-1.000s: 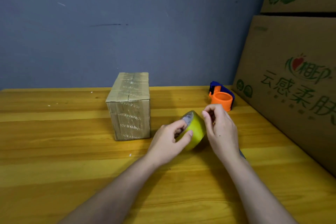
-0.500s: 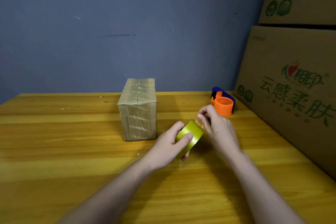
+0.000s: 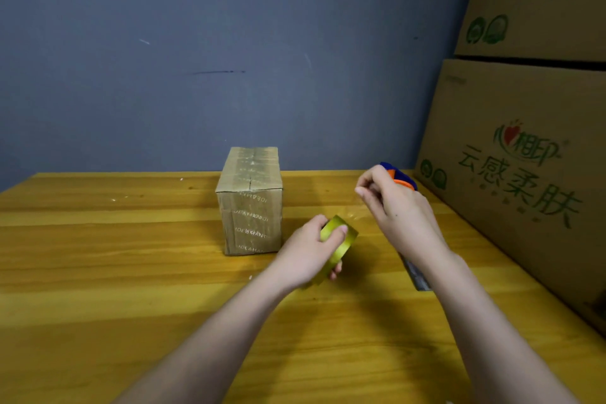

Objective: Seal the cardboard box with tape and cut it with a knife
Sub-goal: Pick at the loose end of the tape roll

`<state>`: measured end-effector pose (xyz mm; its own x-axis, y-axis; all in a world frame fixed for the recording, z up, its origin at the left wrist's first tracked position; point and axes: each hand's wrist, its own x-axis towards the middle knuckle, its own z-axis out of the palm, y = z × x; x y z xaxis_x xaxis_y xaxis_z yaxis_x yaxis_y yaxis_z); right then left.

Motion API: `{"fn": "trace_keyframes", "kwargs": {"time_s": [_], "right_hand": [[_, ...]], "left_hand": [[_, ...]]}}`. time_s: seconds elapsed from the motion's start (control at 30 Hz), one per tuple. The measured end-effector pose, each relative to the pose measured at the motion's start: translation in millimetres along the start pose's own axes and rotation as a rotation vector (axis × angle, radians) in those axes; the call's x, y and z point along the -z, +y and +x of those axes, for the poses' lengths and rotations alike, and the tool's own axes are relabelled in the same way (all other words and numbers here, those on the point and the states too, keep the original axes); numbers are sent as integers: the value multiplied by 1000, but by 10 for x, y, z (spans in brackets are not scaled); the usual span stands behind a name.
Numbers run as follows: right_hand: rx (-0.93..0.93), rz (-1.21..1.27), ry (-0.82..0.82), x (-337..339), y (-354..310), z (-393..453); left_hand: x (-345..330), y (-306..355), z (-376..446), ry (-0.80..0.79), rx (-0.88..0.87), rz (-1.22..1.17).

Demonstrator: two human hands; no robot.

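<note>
Head: cardboard box (image 3: 251,203) closed; left hand (image 3: 308,252) grips tape roll (image 3: 339,239).

A wooden table (image 3: 98,272) meets a blue-grey wall (image 3: 196,43), printed cartons (image 3: 524,174) stacked rightward.

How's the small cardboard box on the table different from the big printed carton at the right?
The small cardboard box stands free on the table, near its far edge; the big carton rises well above it along the right edge, with another carton stacked on top. The small box is wrapped in clear tape with faint lettering; the big carton has bold green characters and a red heart logo. Both are brown cardboard, and neither hand touches them.
</note>
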<state>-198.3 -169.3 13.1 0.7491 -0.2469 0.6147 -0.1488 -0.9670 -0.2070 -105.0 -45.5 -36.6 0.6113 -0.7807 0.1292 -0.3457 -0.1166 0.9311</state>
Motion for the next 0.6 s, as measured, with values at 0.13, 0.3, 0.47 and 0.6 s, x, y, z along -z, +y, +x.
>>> {"fn": "trace_keyframes", "kwargs": {"time_s": [0.13,0.3,0.47,0.6], "right_hand": [[130,-123,-14,161,-116,60],[170,-158,-25,250,-150,205],[9,33,-123,154,1,378],[17,12,-118,116,88,385]], "left_hand": [[3,5,46,-2,62,16],[-64,75,29,-25,166,-307],[-88,38,-81,-19,106,-422],[-91,23,-125,2,51,-365]]}}
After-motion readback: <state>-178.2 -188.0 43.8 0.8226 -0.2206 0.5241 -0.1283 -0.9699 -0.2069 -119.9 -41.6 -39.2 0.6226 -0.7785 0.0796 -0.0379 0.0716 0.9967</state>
